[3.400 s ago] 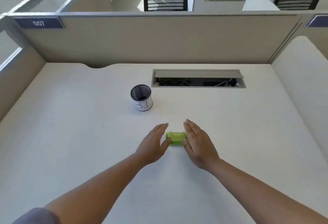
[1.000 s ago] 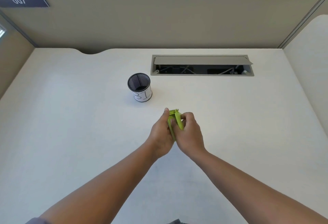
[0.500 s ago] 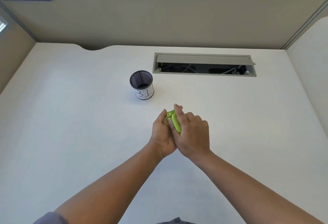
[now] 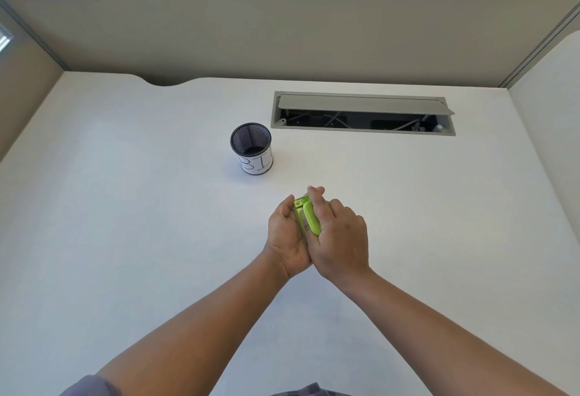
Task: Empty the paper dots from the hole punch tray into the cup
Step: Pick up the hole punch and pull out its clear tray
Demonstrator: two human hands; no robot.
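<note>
A small lime-green hole punch [image 4: 306, 215] is held on its side above the desk, pressed between both palms. My left hand [image 4: 287, 235] cups its left face and my right hand [image 4: 340, 238] wraps its right side, fingertips over the far end. Its tray side faces the left palm and is mostly hidden. A black mesh cup [image 4: 252, 148] with a white paper label stands upright on the desk, up and to the left of the hands, apart from them. I cannot see any paper dots.
A grey cable hatch [image 4: 361, 103] is set into the white desk [image 4: 125, 238] behind the hands, lid propped open over cables. Beige partition walls [image 4: 282, 28] close off the back and both sides.
The punch went from lying flat on the desk between open hands to being lifted and clamped on edge by both. Over the last half second the hands barely moved.
</note>
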